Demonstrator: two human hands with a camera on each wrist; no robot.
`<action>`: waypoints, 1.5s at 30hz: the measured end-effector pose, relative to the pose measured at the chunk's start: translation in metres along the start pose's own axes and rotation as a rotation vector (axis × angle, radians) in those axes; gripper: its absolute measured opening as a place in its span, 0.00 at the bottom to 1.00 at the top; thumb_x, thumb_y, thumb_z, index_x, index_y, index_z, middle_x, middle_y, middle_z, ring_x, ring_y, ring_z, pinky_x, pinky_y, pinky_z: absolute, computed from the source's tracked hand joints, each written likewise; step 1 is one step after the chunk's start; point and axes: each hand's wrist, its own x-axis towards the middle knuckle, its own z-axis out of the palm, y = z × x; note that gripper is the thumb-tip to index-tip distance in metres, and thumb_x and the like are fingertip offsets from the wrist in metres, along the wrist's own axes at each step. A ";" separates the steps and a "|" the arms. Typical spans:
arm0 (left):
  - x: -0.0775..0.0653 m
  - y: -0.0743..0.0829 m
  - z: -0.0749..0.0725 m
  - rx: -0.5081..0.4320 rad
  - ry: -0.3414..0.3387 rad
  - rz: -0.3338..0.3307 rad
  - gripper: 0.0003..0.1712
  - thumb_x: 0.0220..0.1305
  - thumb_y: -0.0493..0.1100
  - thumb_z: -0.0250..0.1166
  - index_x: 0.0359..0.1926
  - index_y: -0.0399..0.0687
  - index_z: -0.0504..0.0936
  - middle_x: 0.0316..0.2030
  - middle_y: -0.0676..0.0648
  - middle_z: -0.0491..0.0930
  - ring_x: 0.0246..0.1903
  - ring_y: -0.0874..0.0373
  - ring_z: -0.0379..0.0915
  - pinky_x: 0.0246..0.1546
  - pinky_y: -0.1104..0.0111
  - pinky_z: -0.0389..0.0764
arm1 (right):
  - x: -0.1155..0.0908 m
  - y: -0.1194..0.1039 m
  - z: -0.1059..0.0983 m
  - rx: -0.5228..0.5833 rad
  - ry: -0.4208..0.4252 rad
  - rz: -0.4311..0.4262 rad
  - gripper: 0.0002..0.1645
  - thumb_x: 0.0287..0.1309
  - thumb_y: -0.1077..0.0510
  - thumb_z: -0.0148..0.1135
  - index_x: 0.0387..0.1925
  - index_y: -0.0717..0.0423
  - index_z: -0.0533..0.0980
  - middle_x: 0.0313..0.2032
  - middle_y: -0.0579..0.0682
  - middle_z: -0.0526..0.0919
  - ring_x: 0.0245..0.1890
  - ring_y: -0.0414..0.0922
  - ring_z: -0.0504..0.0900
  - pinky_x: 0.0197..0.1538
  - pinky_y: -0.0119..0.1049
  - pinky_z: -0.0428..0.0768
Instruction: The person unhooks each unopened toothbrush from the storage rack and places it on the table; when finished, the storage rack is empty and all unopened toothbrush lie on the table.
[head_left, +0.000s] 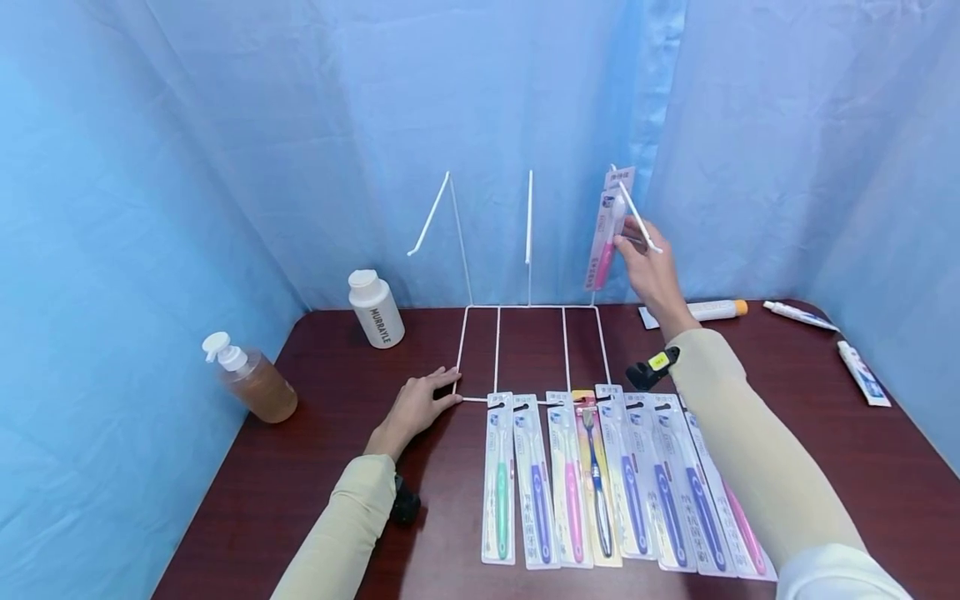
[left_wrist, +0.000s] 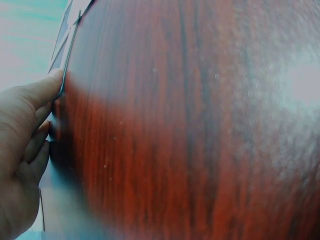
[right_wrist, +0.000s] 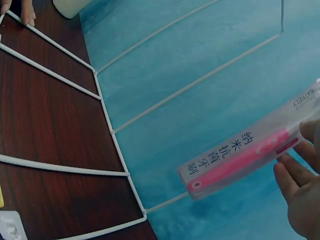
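Note:
My right hand (head_left: pixel 651 258) holds a packaged toothbrush (head_left: pixel 606 237) with a pink handle by its edge, thumb in front. The package hangs upright at the right prong (head_left: pixel 637 217) of a white wire rack (head_left: pixel 532 307), its top overlapping the prong's base. In the right wrist view, fingers (right_wrist: pixel 295 175) touch the side of the toothbrush package (right_wrist: pixel 240 160). My left hand (head_left: pixel 417 408) grips the rack's front left corner low on the table, thumb and fingers about the wire. The left wrist view shows the thumb (left_wrist: pixel 42 90) against this wire.
Several packaged toothbrushes (head_left: pixel 570 483) lie in a row before the rack. A white bottle (head_left: pixel 377 310) and an amber pump bottle (head_left: pixel 258 385) stand on the left. Toothpaste tubes (head_left: pixel 862 373) lie on the right and behind my right wrist. Blue curtains (head_left: pixel 360 125) surround the table.

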 end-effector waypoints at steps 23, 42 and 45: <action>0.004 -0.004 0.000 -0.014 -0.001 -0.012 0.29 0.62 0.52 0.65 0.64 0.55 0.74 0.65 0.52 0.70 0.68 0.56 0.61 0.66 0.53 0.65 | -0.117 -0.028 -0.045 -0.037 0.003 -0.155 0.17 0.64 0.60 0.58 0.52 0.64 0.76 0.36 0.35 0.80 0.37 0.29 0.80 0.40 0.18 0.77; 0.005 -0.005 0.001 0.001 0.003 -0.015 0.29 0.61 0.52 0.65 0.64 0.56 0.74 0.65 0.53 0.70 0.68 0.57 0.62 0.65 0.54 0.66 | -0.159 -0.057 -0.080 0.239 -0.039 -0.167 0.17 0.60 0.69 0.59 0.52 0.71 0.75 0.42 0.45 0.84 0.38 0.35 0.83 0.41 0.21 0.80; 0.005 -0.005 0.001 0.001 0.003 -0.011 0.29 0.61 0.52 0.65 0.64 0.56 0.74 0.65 0.53 0.70 0.67 0.57 0.62 0.65 0.54 0.66 | -0.166 -0.049 -0.095 0.245 -0.032 -0.134 0.17 0.61 0.69 0.58 0.52 0.71 0.75 0.41 0.45 0.85 0.37 0.35 0.84 0.40 0.21 0.80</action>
